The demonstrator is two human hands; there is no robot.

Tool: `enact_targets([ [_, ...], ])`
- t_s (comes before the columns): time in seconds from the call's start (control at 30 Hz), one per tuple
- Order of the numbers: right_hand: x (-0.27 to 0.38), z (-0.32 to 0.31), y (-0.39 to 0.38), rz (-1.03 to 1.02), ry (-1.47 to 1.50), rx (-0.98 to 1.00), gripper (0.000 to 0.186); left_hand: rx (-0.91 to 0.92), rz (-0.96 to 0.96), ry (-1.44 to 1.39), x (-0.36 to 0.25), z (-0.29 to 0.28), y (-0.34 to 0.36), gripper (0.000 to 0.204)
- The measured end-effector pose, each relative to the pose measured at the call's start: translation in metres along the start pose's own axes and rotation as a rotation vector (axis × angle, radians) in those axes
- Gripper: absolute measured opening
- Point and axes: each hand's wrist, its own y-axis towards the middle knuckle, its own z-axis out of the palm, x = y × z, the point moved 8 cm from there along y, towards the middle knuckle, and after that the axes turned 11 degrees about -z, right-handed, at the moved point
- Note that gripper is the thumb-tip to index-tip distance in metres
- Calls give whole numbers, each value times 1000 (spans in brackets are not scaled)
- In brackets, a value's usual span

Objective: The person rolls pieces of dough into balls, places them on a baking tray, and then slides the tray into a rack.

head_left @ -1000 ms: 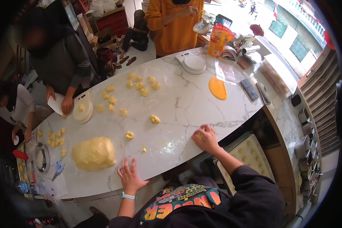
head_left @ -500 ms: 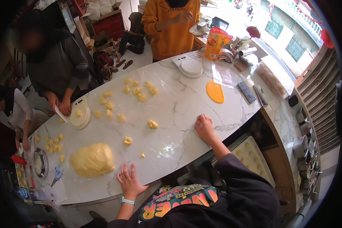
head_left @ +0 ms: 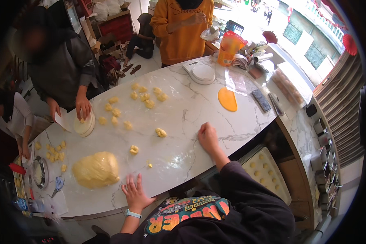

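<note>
My left hand (head_left: 136,192) lies spread at the near edge of the marble table (head_left: 183,158), holding nothing. Beside it on the left rests a big smooth lump of yellow dough (head_left: 95,170). My right hand (head_left: 208,137) is closed and pressed down on the tabletop; what lies under its fingers is hidden. Between my hands and beyond them sit a tiny dough scrap (head_left: 150,165), a small dough piece (head_left: 133,150) and an oblong dough piece (head_left: 161,132). Farther off, several dough pieces (head_left: 144,97) lie on a clear plastic sheet.
A co-worker's hand (head_left: 83,106) is over a round scale (head_left: 84,125) at the left. At the far right are an orange scraper (head_left: 227,99), a white scale (head_left: 203,74) and two phones (head_left: 261,101). Below the table's right side, a tray (head_left: 286,191) holds dough balls. Scissors (head_left: 58,185) lie left.
My right hand has shifted slightly left and its fingers have curled in more. My left hand stays spread on the table. The co-worker's hand has moved onto the dough on the round scale.
</note>
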Motion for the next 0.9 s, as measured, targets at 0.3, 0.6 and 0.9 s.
enact_targets([
  [0.3,-8,-44,-27,-64,-116,122,22,-17,4,4,2,-5,-3,123],
  [0.6,38,-18,-63,109,289,299,20,-65,5,-10,8,-8,-5,123],
  [0.9,5,7,-24,126,85,230,16,-46,15,30,3,2,-2,123],
])
